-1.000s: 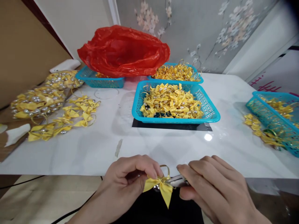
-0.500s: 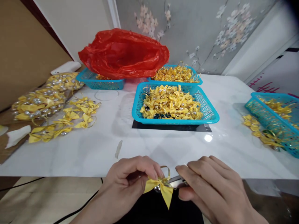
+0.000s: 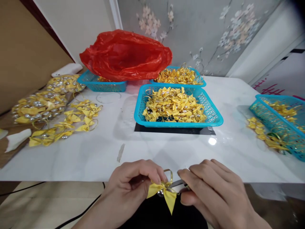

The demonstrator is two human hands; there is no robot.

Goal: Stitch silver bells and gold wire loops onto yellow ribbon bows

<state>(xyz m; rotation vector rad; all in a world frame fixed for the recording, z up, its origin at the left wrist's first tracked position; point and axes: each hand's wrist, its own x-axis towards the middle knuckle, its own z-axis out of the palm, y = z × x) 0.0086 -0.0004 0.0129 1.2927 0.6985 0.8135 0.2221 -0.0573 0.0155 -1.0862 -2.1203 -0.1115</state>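
My left hand [image 3: 134, 184] pinches a yellow ribbon bow [image 3: 169, 200] with a gold cord loop and a silver bead at its middle. It is held near the table's front edge, its tails hanging down. My right hand [image 3: 214, 187] is closed round small metal snips [image 3: 176, 183], whose narrow blades reach to the right side of the bow. Fingers hide the handles, and the blade tips are partly hidden behind the ribbon.
Ahead stands a blue basket [image 3: 178, 125] heaped with yellow bows. Behind it are another blue basket [image 3: 201, 83] and a red plastic bag [image 3: 124, 60] over a third. Loose bows [image 3: 69, 119] lie left; a further basket [image 3: 274, 119] stands right.
The blades of the snips look slightly more apart, and my right hand has shifted a little to the left. My left hand and the bow stay nearly still.
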